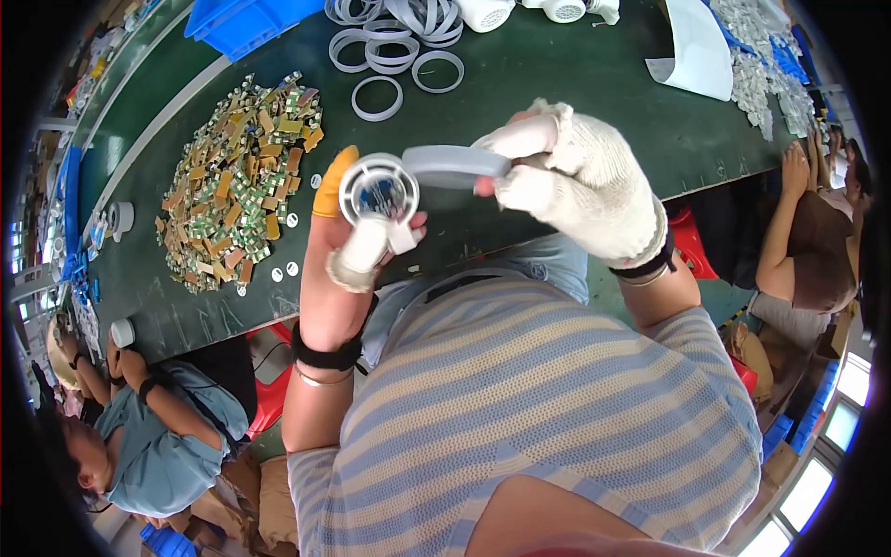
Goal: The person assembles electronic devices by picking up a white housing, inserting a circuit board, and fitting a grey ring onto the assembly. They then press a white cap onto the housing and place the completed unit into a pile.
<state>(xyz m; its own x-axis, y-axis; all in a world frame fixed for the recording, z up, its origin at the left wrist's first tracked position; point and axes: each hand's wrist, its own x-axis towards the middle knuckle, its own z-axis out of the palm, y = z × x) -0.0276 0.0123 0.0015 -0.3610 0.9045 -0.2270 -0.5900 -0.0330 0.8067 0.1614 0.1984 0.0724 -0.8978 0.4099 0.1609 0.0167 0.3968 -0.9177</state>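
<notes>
The left hand (357,232), wearing an orange fingertip cot and white finger wraps, has its fingers clamped around a round white housing (378,190), held in the air above the near edge of the green worktop (575,84). The right hand (580,186), in a white knit glove, pinches a grey ring (455,165) between thumb and forefinger, its edge touching the housing rim. Risk: the ring is gripped at one side only, so a tilted approach could probably seat it crooked or let it slip from the glove fabric. Risk: the small white discs (283,271) near the worktop edge could be knocked off by a forearm. A heap of small green and tan circuit boards (241,176) lies to the left. Loose grey rings (390,56) lie further back. A blue bin (246,20) stands at the far left corner; a white sheet (698,51) lies far right. No legible labels or signs can be made out.
</notes>
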